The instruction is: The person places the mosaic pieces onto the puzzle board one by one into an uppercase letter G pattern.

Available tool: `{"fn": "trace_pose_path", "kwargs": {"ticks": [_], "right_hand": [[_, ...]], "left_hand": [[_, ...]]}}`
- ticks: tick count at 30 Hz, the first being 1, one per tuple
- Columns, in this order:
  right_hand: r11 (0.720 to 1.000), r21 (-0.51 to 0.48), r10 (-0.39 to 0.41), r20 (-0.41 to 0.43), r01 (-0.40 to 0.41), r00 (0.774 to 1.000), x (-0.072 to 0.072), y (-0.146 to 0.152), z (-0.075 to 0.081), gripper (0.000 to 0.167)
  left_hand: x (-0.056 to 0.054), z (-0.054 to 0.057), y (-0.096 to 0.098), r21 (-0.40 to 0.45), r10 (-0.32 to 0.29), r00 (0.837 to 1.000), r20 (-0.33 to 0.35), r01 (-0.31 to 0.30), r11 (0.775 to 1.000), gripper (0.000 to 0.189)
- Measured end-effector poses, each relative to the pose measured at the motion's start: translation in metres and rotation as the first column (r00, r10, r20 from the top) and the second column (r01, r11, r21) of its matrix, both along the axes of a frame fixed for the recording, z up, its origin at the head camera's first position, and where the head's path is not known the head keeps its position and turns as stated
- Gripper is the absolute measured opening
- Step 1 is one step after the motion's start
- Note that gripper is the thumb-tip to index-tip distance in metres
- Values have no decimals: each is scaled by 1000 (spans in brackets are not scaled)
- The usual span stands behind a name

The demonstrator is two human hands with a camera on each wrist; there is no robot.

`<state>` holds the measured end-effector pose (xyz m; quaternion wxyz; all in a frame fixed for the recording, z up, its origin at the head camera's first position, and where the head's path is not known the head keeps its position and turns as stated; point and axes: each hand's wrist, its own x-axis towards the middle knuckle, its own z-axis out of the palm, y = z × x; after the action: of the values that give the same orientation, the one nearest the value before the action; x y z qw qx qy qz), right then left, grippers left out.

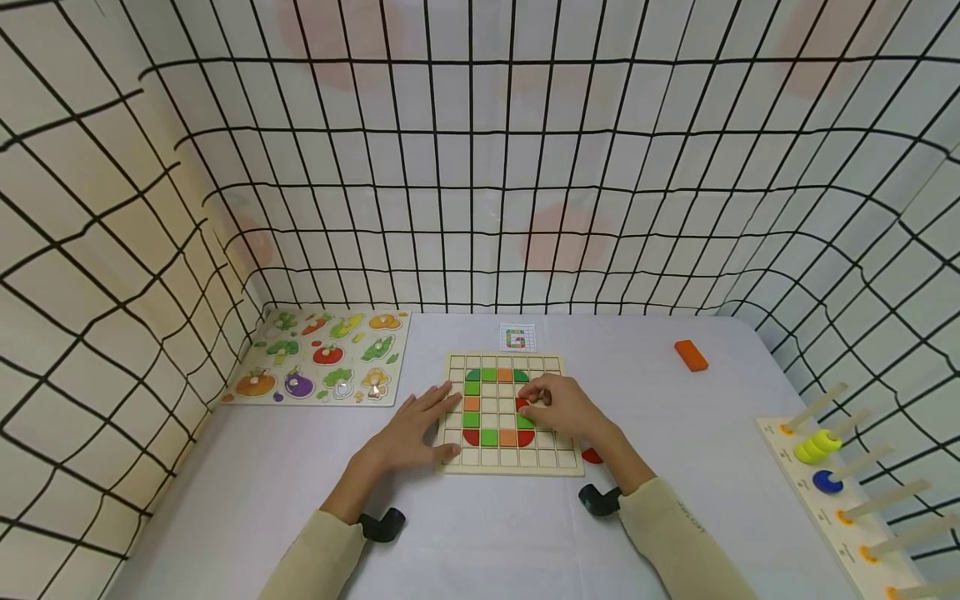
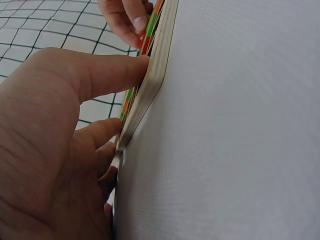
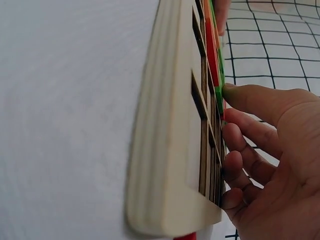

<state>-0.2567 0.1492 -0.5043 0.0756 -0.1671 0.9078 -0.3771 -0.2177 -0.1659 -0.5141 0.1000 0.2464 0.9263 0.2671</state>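
Observation:
A pale wooden grid board (image 1: 558, 459) lies flat on the table, with green, orange and red tiles set in a ring of its cells. My left hand (image 1: 420, 427) rests at the board's left side, fingers spread; in the left wrist view its thumb (image 2: 112, 75) touches the edge near a corner. Over the right part of the ring, my right hand (image 1: 564, 406) pinches a small red tile (image 1: 522, 403) between thumb and forefinger. Its thumb (image 3: 250, 100) touches a green tile (image 3: 218, 99) in the right wrist view. Another red tile (image 1: 592, 456) lies off the board's right edge, beside my right forearm.
A small pattern card (image 1: 518, 337) lies behind the board. At the back left sits a vegetable puzzle board (image 1: 395, 387). An orange block (image 1: 692, 356) is at the back right. A peg stand (image 1: 813, 504) with yellow-green and blue rings stands far right. Black netting surrounds the table.

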Motion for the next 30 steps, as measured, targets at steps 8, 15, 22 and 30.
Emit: {"fn": "trace_pose_path", "kwargs": {"ticks": [8, 15, 22, 30], "right_hand": [[1000, -16, 11, -8, -11, 1000, 0, 1, -1, 22], [999, -52, -2, 16, 3, 1000, 3, 6, 1, 25], [997, -65, -49, -1, 48, 999, 8, 17, 5, 23], [997, -25, -72, -34, 71, 997, 22, 40, 8, 22]], "left_hand": [[0, 1, 1, -6, 0, 1000, 3, 0, 1000, 85], [1, 2, 1, -5, 2, 1000, 11, -2, 1000, 86], [1, 3, 1, -4, 2, 1000, 12, -1, 1000, 85], [1, 3, 1, -17, 3, 1000, 12, -2, 1000, 86]]}}
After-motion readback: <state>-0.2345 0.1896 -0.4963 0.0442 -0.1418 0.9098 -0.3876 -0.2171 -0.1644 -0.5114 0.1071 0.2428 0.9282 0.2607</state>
